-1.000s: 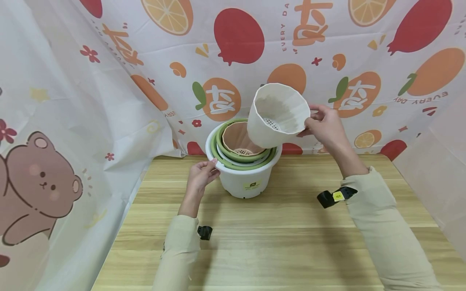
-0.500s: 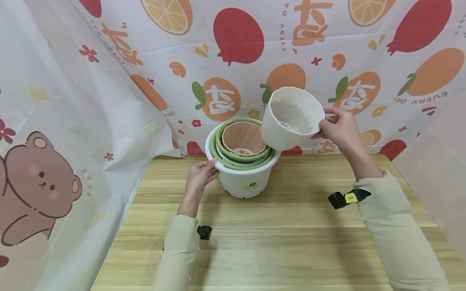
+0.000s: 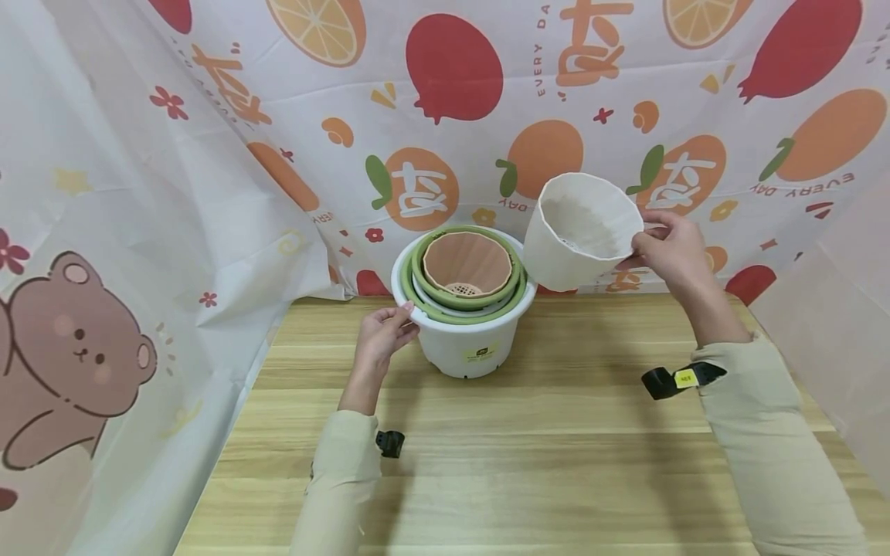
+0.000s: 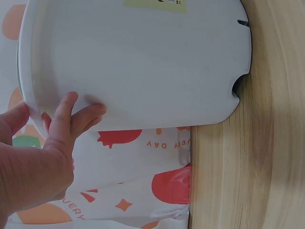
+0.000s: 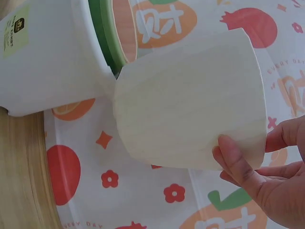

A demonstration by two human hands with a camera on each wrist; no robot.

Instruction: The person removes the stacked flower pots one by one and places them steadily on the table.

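My right hand (image 3: pixel 670 251) pinches the rim of a cream plant pot (image 3: pixel 580 228), fingers inside and thumb on its outer wall in the right wrist view. This pot is tilted, held up in the air to the right of a nested stack. The stack's outermost piece is a large white plant pot (image 3: pixel 462 347) with a yellow label, standing on the table. Green pots (image 3: pixel 467 318) and a pink pot (image 3: pixel 467 262) with a holed bottom sit inside it. My left hand (image 3: pixel 381 336) grips the white pot's rim at its left front, the thumb on top and fingers underneath.
The wooden table (image 3: pixel 487 463) reaches from the pots toward me. Behind it hangs a fruit-printed cloth (image 3: pixel 459 69), close to the stack. Another cloth with a bear print (image 3: pixel 90 340) hangs along the left side.
The right hand has carried the cream pot rightward and slightly down, from over the stack's right part to beside it, uncovering the pink pot. The left hand stays at the white rim.
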